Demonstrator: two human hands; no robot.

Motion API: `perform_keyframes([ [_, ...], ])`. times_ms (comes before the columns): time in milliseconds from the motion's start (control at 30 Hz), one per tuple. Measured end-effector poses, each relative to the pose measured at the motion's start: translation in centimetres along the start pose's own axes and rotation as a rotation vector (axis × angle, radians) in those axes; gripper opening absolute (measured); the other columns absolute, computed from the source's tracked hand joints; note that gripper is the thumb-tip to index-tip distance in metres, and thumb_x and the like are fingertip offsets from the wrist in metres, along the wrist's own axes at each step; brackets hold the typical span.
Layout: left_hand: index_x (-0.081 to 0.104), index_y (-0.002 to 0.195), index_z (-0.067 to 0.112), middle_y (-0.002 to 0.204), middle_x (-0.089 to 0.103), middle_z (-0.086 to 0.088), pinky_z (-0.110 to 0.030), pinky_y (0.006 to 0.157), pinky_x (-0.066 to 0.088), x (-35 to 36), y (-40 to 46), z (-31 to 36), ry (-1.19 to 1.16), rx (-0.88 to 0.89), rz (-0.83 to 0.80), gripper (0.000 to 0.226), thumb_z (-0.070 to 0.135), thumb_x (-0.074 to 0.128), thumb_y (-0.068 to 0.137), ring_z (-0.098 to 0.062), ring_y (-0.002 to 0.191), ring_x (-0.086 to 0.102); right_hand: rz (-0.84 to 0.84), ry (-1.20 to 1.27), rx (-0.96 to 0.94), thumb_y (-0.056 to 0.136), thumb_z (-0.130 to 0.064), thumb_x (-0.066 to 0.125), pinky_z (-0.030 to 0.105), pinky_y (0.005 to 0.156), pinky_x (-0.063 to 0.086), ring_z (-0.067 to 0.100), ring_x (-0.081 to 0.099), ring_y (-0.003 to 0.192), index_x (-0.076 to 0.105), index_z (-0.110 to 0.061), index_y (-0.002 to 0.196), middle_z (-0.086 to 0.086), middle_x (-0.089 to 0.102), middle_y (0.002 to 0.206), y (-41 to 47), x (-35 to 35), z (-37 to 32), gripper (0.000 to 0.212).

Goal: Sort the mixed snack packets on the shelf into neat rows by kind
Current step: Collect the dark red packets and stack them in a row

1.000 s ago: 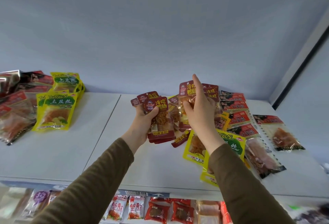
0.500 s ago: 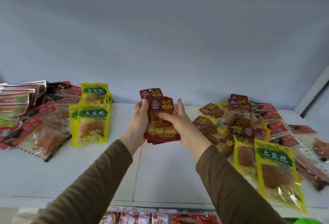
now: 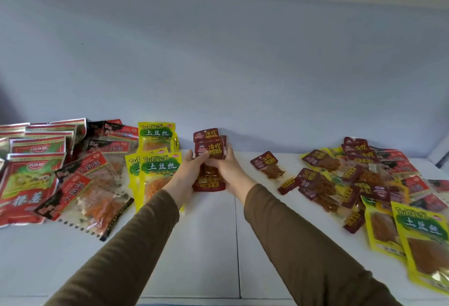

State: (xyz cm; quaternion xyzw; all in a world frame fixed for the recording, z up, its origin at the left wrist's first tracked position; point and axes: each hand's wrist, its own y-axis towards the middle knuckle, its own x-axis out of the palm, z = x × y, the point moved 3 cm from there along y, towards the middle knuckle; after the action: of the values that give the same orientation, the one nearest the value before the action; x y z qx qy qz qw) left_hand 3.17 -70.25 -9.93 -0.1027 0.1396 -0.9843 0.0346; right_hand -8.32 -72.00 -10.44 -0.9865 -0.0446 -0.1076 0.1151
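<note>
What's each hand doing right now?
Left hand: closed on the stack of dark red packets.
Right hand: closed on the same stack.

It looked like a shop to me. I saw a long white shelf (image 3: 218, 245) with a plain wall behind it and another shelf above. Many small snack packs of the same kinds lay on it: yellow packs (image 3: 160, 167), big red packs (image 3: 29, 177) and a mixed pile (image 3: 352, 177).
</note>
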Motion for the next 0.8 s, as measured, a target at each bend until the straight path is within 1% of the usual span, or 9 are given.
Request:
perform_keyframes([
  [133, 0.06, 0.126, 0.019, 0.113, 0.074, -0.016, -0.036, 0.071, 0.06, -1.8, 0.8, 0.1, 0.057, 0.016, 0.056, 0.029, 0.025, 0.068, 0.099, -0.029, 0.091, 0.074, -0.006, 0.016, 0.03, 0.085, 0.002, 0.077, 0.038, 0.066, 0.061, 0.029, 0.072, 0.1, 0.033, -0.028, 0.149, 0.011, 0.069, 0.123, 1.8, 1.9, 1.2, 0.083],
  [233, 0.057, 0.131, 0.015, 0.117, 0.072, -0.017, -0.032, 0.068, 0.057, -3.1, 1.1, 0.2, 0.11, 0.028, 0.08, 0.032, 0.023, 0.064, 0.101, -0.027, 0.091, 0.072, -0.022, -0.038, 0.038, 0.085, 0.0, 0.077, 0.044, 0.074, 0.063, 0.028, 0.073, 0.098, 0.038, -0.032, 0.144, 0.013, 0.071, 0.122, 2.3, 3.3, 1.8, 0.077],
  [333, 0.053, 0.135, 0.018, 0.113, 0.07, -0.011, -0.029, 0.063, 0.054, -3.7, 1.0, 0.3, 0.183, 0.026, 0.098, 0.036, 0.03, 0.062, 0.102, -0.022, 0.09, 0.07, 0.047, -0.272, 0.012, 0.071, -0.037, 0.086, 0.053, 0.092, 0.058, 0.035, 0.069, 0.11, 0.053, -0.037, 0.131, 0.007, 0.072, 0.12, 4.4, 3.6, 3.6, 0.068],
  [400, 0.048, 0.136, 0.018, 0.11, 0.068, -0.009, -0.027, 0.058, 0.053, -3.7, 1.0, 0.4, 0.199, 0.015, 0.092, 0.036, 0.034, 0.057, 0.105, -0.02, 0.089, 0.069, 0.111, -0.455, -0.021, 0.062, -0.062, 0.076, 0.052, 0.097, 0.055, 0.032, 0.066, 0.112, 0.057, -0.038, 0.125, 0.001, 0.07, 0.119, 4.8, 3.2, 3.9, 0.07],
  [500, 0.052, 0.134, 0.017, 0.115, 0.07, -0.014, -0.035, 0.071, 0.059, -3.3, 0.9, 0.5, 0.142, -0.037, 0.079, 0.037, 0.043, 0.046, 0.108, -0.028, 0.096, 0.071, 0.085, -0.284, -0.065, 0.084, -0.055, 0.067, 0.052, 0.098, 0.057, 0.025, 0.07, 0.109, 0.06, -0.032, 0.128, 0.001, 0.072, 0.12, 3.4, 3.0, 3.5, 0.051],
  [567, 0.063, 0.126, 0.018, 0.113, 0.074, -0.014, -0.042, 0.081, 0.06, -3.2, 1.0, 0.2, 0.079, -0.067, 0.07, 0.043, 0.051, 0.044, 0.107, -0.031, 0.099, 0.074, 0.08, -0.139, -0.046, 0.087, -0.061, 0.059, 0.053, 0.099, 0.056, 0.026, 0.069, 0.116, 0.057, -0.029, 0.137, 0.002, 0.07, 0.128, 3.4, 2.6, 3.9, 0.059],
  [633, 0.07, 0.115, 0.019, 0.105, 0.077, -0.011, -0.039, 0.077, 0.059, -3.3, 0.8, 0.0, 0.037, -0.094, 0.084, 0.046, 0.055, 0.044, 0.105, -0.029, 0.095, 0.075, 0.054, -0.044, -0.013, 0.089, -0.063, 0.056, 0.054, 0.102, 0.054, 0.027, 0.066, 0.122, 0.051, -0.027, 0.146, 0.004, 0.066, 0.135, 3.9, 2.1, 4.7, 0.068],
  [700, 0.069, 0.12, 0.021, 0.109, 0.077, -0.012, -0.042, 0.08, 0.061, -3.2, 0.6, 0.1, 0.028, -0.076, 0.1, 0.047, 0.057, 0.044, 0.104, -0.03, 0.097, 0.075, 0.035, -0.015, 0.006, 0.093, -0.059, 0.054, 0.053, 0.103, 0.053, 0.026, 0.065, 0.124, 0.047, -0.025, 0.15, 0.006, 0.064, 0.139, 2.6, 2.4, 3.8, 0.066],
  [800, 0.054, 0.13, 0.027, 0.128, 0.069, -0.004, -0.039, 0.094, 0.056, -2.8, 0.2, 1.0, 0.084, 0.036, 0.099, 0.034, 0.05, 0.042, 0.107, -0.019, 0.101, 0.071, 0.035, -0.073, -0.046, 0.108, -0.043, 0.047, 0.033, 0.104, 0.045, 0.016, 0.049, 0.137, 0.036, -0.02, 0.158, -0.002, 0.05, 0.151, 0.2, 1.7, 1.4, 0.056],
])
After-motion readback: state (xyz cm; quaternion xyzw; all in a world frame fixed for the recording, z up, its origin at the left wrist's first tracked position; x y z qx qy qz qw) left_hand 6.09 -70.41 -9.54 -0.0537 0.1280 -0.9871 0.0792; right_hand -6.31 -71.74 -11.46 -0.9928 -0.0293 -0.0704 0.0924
